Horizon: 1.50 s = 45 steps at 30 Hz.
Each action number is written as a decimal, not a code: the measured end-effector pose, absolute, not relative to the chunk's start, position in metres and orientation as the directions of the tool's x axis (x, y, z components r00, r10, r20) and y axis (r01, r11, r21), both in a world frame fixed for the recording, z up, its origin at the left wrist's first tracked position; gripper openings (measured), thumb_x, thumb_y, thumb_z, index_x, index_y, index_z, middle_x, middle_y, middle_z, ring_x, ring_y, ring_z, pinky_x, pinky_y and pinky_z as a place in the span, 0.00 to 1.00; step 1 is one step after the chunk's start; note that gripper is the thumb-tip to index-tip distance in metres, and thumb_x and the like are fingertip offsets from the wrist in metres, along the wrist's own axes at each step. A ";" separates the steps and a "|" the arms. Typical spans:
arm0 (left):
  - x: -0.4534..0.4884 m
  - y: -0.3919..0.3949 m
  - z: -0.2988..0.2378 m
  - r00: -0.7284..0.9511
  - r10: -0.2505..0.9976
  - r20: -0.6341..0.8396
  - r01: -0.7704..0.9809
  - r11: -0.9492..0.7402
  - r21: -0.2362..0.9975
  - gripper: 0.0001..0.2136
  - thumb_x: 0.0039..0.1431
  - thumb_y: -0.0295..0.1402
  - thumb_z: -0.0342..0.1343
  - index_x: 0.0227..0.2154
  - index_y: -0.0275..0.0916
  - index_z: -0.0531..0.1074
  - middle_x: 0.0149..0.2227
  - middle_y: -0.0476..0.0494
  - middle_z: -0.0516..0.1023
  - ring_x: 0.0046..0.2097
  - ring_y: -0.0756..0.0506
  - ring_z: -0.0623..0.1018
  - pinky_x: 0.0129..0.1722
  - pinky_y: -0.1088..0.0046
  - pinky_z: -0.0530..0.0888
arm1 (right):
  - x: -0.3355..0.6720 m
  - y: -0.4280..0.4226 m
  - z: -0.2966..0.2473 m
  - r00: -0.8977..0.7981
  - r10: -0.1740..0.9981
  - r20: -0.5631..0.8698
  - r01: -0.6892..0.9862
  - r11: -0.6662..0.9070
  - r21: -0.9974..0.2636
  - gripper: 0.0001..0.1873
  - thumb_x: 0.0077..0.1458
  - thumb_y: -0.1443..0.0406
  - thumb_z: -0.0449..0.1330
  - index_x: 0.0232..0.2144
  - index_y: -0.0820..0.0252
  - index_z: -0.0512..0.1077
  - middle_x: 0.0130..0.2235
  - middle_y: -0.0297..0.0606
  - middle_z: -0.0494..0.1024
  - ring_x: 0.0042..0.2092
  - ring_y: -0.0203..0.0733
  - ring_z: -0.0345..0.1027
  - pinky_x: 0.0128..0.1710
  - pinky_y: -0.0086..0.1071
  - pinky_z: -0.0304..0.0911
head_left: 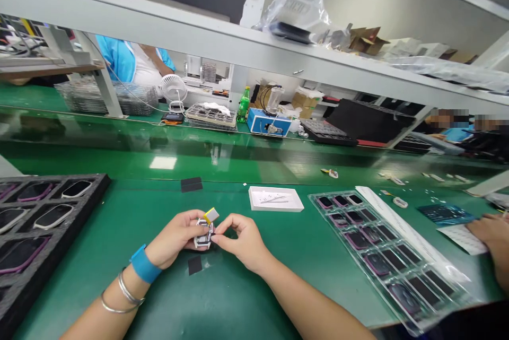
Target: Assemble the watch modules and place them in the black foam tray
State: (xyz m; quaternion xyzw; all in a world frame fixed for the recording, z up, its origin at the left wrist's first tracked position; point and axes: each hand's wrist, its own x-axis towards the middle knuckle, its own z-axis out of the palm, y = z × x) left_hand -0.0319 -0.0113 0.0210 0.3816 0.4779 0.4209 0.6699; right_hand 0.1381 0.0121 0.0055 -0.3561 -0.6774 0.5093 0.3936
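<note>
My left hand and my right hand meet over the green bench, both closed on a small white electronic part with a yellowish block sticking up from it. The left fingers wrap its left side; the right fingers pinch its right edge. A blue band and silver bangles sit on my left wrist. A small black square pad lies on the bench just below the part.
A black foam tray of dark oval parts lies at left. A clear blister tray of small dark parts is at right, a white shallow tray ahead. Another person's hand rests at far right. A conveyor runs beyond.
</note>
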 end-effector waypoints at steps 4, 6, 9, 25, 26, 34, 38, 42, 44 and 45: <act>-0.027 -0.010 0.019 0.169 0.928 -0.333 -0.199 0.363 0.910 0.15 0.39 0.35 0.66 0.30 0.35 0.71 0.25 0.47 0.75 0.25 0.49 0.74 0.28 0.71 0.73 | 0.136 0.012 0.004 -0.454 0.873 0.181 0.022 0.214 -0.977 0.10 0.43 0.64 0.64 0.26 0.59 0.65 0.28 0.32 0.74 0.32 0.35 0.68 0.36 0.31 0.64; -0.027 -0.010 0.018 0.170 0.925 -0.339 -0.196 0.369 0.909 0.15 0.39 0.35 0.66 0.30 0.35 0.71 0.24 0.47 0.75 0.25 0.49 0.74 0.28 0.71 0.73 | 0.136 0.012 0.005 -0.468 0.864 0.183 0.007 0.210 -0.978 0.11 0.43 0.64 0.64 0.27 0.59 0.64 0.29 0.32 0.74 0.31 0.35 0.67 0.36 0.31 0.64; -0.027 -0.011 0.017 0.180 0.927 -0.329 -0.196 0.362 0.912 0.14 0.40 0.35 0.65 0.30 0.35 0.70 0.24 0.48 0.74 0.25 0.50 0.73 0.27 0.73 0.72 | 0.134 0.010 0.006 -0.493 0.855 0.163 0.030 0.204 -0.979 0.11 0.43 0.65 0.64 0.27 0.59 0.64 0.29 0.32 0.74 0.31 0.34 0.67 0.36 0.31 0.64; -0.025 -0.012 0.015 0.183 0.934 -0.308 -0.208 0.343 0.916 0.13 0.42 0.35 0.64 0.30 0.35 0.69 0.25 0.49 0.73 0.25 0.52 0.72 0.27 0.73 0.72 | 0.131 0.004 0.004 -0.448 0.785 0.428 0.343 0.593 -0.729 0.06 0.45 0.72 0.59 0.26 0.57 0.68 0.28 0.32 0.74 0.33 0.37 0.66 0.39 0.33 0.61; -0.025 -0.012 0.014 0.175 0.935 -0.308 -0.208 0.341 0.917 0.14 0.42 0.35 0.64 0.30 0.35 0.69 0.25 0.49 0.73 0.25 0.51 0.72 0.28 0.73 0.72 | 0.131 0.003 0.003 -0.452 0.764 0.461 0.353 0.627 -0.694 0.06 0.46 0.72 0.58 0.27 0.57 0.68 0.27 0.32 0.74 0.33 0.37 0.66 0.39 0.33 0.60; -0.025 -0.013 0.012 0.148 0.934 -0.325 -0.219 0.351 0.910 0.14 0.42 0.33 0.63 0.33 0.35 0.69 0.28 0.47 0.75 0.27 0.51 0.73 0.27 0.74 0.73 | 0.132 0.007 0.001 -0.362 0.774 0.520 0.412 0.633 -0.655 0.14 0.43 0.71 0.63 0.35 0.57 0.68 0.40 0.39 0.69 0.43 0.43 0.63 0.43 0.38 0.61; -0.023 -0.014 0.012 0.177 0.928 -0.327 -0.195 0.359 0.913 0.14 0.43 0.34 0.63 0.33 0.36 0.69 0.27 0.46 0.76 0.28 0.49 0.74 0.27 0.72 0.74 | 0.135 0.019 0.000 -0.365 0.895 0.256 0.219 0.350 -0.911 0.14 0.47 0.65 0.62 0.39 0.58 0.68 0.38 0.37 0.72 0.39 0.38 0.68 0.40 0.33 0.65; -0.023 -0.013 0.014 0.203 0.926 -0.318 -0.227 0.361 0.905 0.13 0.44 0.33 0.62 0.33 0.35 0.70 0.28 0.44 0.76 0.32 0.47 0.76 0.30 0.71 0.74 | 0.137 0.024 0.000 -0.384 0.885 0.265 0.152 0.344 -0.927 0.05 0.53 0.64 0.57 0.29 0.59 0.71 0.31 0.34 0.72 0.32 0.34 0.68 0.37 0.30 0.65; -0.024 -0.012 0.014 0.242 0.916 -0.319 -0.263 0.379 0.887 0.14 0.43 0.31 0.63 0.35 0.35 0.70 0.32 0.43 0.77 0.36 0.46 0.76 0.34 0.70 0.74 | 0.137 0.022 0.002 -0.347 0.876 0.334 0.219 0.422 -0.880 0.04 0.53 0.65 0.58 0.28 0.59 0.72 0.31 0.34 0.73 0.34 0.36 0.68 0.37 0.30 0.64; -0.024 -0.012 0.013 0.259 0.913 -0.315 -0.275 0.383 0.882 0.15 0.42 0.29 0.63 0.36 0.36 0.70 0.34 0.43 0.77 0.38 0.45 0.76 0.37 0.70 0.74 | 0.137 0.021 0.004 -0.335 0.868 0.366 0.256 0.458 -0.851 0.04 0.53 0.66 0.58 0.28 0.58 0.73 0.31 0.34 0.74 0.35 0.36 0.67 0.38 0.31 0.63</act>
